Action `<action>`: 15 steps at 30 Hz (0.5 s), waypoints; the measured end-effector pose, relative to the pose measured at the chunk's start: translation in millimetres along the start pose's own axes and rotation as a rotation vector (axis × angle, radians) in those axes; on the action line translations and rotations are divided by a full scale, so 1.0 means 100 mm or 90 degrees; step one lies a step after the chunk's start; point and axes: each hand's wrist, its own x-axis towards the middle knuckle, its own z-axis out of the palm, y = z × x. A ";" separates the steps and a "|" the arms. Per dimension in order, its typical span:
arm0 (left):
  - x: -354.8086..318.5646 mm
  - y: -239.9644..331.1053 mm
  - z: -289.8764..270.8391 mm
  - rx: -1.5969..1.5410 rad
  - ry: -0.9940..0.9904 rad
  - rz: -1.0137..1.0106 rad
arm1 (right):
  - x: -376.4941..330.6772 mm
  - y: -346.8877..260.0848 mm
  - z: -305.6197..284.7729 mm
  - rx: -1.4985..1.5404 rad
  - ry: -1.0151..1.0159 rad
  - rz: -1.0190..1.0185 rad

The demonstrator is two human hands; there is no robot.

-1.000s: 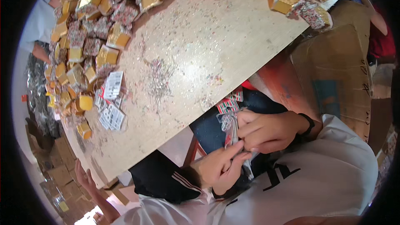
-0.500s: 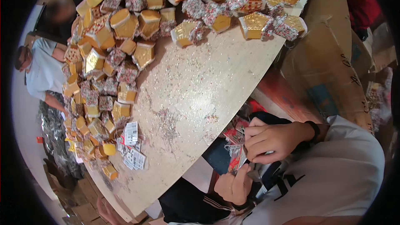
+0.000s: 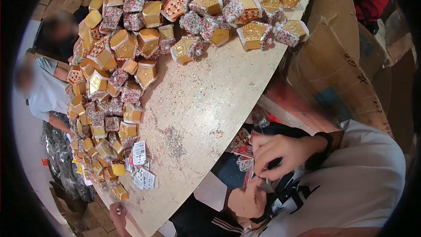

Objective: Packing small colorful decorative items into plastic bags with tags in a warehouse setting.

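Observation:
Over my lap, beyond the table's edge, my right hand [image 3: 280, 154] and my left hand [image 3: 247, 199] meet at their fingertips. Both are closed in a pinch; whatever small thing lies between them is too hidden to name. Just beside my fingers, partly covered by them, rests a red-and-white printed piece [image 3: 242, 145] with a glittery bit [image 3: 244, 164] below it. Across the table [image 3: 197, 101] spreads a heap of small house-shaped ornaments [image 3: 253, 34], with gold walls, white trim and roofs coated in coloured sprinkles.
White printed tags [image 3: 144, 178] lie at the heap's near end, beside a scatter of thin silvery pieces [image 3: 175, 142]. A large cardboard box [image 3: 333, 57] stands to the right of the table. Other people sit or stand around, one in a light shirt [image 3: 48, 90] at the left.
The view has shifted a little, and the table things sit slightly lower and further left. My right hand's fingers have regrouped into a pinch against my left fingertips. Another person's hand shows more at the table's near corner.

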 end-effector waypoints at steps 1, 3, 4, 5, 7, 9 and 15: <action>0.00 0.03 0.02 0.017 0.026 -0.053 | 0.02 -0.03 -0.01 -0.001 0.000 0.000; 0.02 0.12 -0.03 0.000 -0.052 -0.258 | 0.05 -0.08 -0.01 -0.208 0.049 -0.081; 0.04 0.12 -0.03 -0.023 -0.060 -0.276 | 0.06 -0.05 0.00 -0.218 0.063 -0.090; 0.05 0.13 -0.01 -0.024 -0.059 -0.275 | 0.06 -0.04 0.00 -0.219 0.063 -0.091; 0.05 0.16 0.01 -0.064 -0.047 -0.362 | 0.06 -0.04 0.01 -0.210 0.081 -0.076; 0.02 0.14 0.03 -0.117 -0.019 -0.402 | 0.15 -0.07 -0.11 -0.277 0.085 -0.101; 0.11 0.16 -0.05 -0.304 -0.052 -0.525 | 0.51 0.27 -1.01 -0.549 0.333 -0.100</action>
